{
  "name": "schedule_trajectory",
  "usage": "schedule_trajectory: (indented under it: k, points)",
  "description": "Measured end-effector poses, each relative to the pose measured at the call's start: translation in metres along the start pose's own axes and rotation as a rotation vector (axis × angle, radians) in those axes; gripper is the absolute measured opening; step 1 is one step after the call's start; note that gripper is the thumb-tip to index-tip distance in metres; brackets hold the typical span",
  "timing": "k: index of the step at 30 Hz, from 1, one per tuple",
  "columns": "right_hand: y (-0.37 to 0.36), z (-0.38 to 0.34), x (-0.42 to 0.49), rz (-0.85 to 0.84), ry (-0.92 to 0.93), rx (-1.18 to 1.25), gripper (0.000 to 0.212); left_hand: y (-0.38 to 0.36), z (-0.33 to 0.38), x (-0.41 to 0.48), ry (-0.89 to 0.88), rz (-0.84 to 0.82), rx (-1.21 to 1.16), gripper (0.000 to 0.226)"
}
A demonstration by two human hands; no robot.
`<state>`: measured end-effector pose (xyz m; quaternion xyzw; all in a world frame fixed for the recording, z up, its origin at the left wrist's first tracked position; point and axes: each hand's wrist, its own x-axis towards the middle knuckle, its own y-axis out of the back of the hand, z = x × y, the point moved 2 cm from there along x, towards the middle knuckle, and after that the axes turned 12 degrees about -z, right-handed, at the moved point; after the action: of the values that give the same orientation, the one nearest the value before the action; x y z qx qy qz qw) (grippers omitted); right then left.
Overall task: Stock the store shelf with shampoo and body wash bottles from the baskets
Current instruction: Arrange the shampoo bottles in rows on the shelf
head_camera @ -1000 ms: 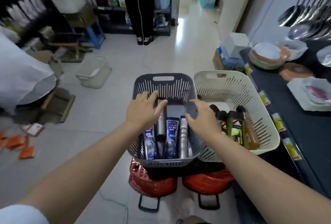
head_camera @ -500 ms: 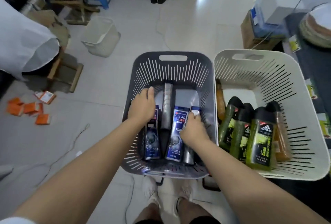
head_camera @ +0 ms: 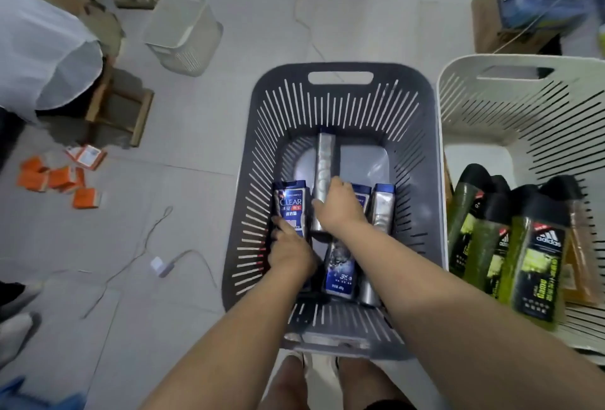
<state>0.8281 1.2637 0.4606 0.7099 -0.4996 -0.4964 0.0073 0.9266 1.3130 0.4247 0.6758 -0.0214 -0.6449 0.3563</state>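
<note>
A dark grey slotted basket [head_camera: 262,147] stands in front of me on the floor. It holds blue CLEAR shampoo bottles and silver bottles. My left hand [head_camera: 289,250] grips the lower part of the leftmost blue CLEAR bottle [head_camera: 292,205]. My right hand [head_camera: 340,210] reaches over the middle, fingers curled round the tall silver bottle [head_camera: 324,164]. Another blue bottle [head_camera: 340,272] lies under my right wrist, and a silver-and-blue bottle [head_camera: 383,206] stands at the right. The white basket [head_camera: 465,105] beside it holds green adidas body wash bottles [head_camera: 538,265] and an orange bottle [head_camera: 581,246].
A small white bin [head_camera: 183,33] stands on the tiled floor at the back left. Orange boxes [head_camera: 59,177] lie scattered at the left near a wooden stool [head_camera: 121,111]. A white adapter with its cable [head_camera: 160,265] trails over the floor. A cardboard box [head_camera: 510,16] sits at the back right.
The camera has tilted further down. My left hand slid down the leftmost blue bottle and closed on it. My right hand moved left from the right-hand bottles onto the tall silver bottle.
</note>
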Motion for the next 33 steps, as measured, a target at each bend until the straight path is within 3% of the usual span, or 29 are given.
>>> schedule_trajectory:
  k: [6,11,14,17,23,28,33]
  points:
    - [0.009,-0.012,0.045,0.063,-0.113,0.042,0.064,-0.004,0.011,0.009,0.095,-0.009,-0.067,0.112]
    - [0.011,-0.022,0.074,0.115,-0.142,-0.036,0.063,-0.005,0.011,0.012,0.084,0.013,-0.074,0.109]
    - [0.005,-0.018,0.085,0.021,-0.131,0.186,0.072,-0.004,0.01,0.011,0.086,0.028,-0.069,0.111]
    - [0.004,-0.01,0.084,-0.075,-0.14,0.241,0.08,-0.003,0.011,0.01,0.099,0.034,-0.081,0.114]
    - [0.017,-0.003,0.08,-0.244,-0.08,0.514,0.054,-0.002,0.011,0.006,0.085,0.042,-0.106,0.117]
    - [0.019,-0.008,0.055,-0.199,-0.001,0.557,0.091,0.001,0.009,0.004,0.073,0.011,-0.12,0.124]
    - [0.04,-0.004,0.016,-0.109,0.092,0.479,0.11,0.012,0.002,-0.005,0.029,-0.092,-0.221,0.127]
